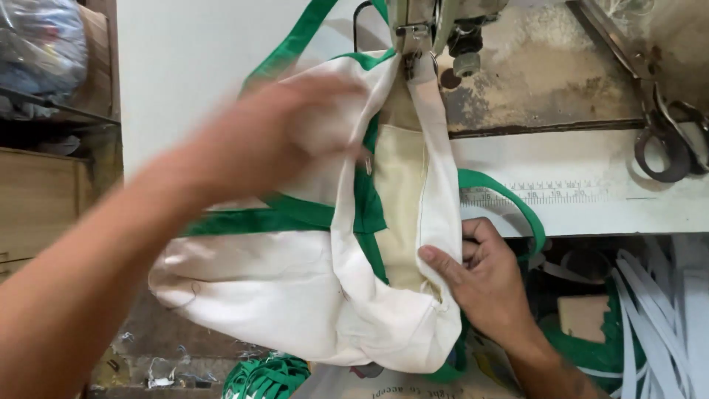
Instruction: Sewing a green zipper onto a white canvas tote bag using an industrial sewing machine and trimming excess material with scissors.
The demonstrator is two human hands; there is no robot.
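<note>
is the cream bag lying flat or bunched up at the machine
Bunched up: the cream bag folds over itself under the sewing machine, gripped by the right hand.

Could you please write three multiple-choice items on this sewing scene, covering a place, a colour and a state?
1. Where do the scissors lie?
A. right end of the table
B. on the floor
C. in the left hand

2. What colour is the trim on the cream bag?
A. red
B. green
C. black

3. What is the right hand doing?
A. hanging free
B. holding scissors
C. gripping the bag's edge

Answers: 1 A, they rest on the table at far right. 2 B, green strips border the cloth. 3 C, its thumb presses the fabric, while the left hand lies blurred on top.
</note>
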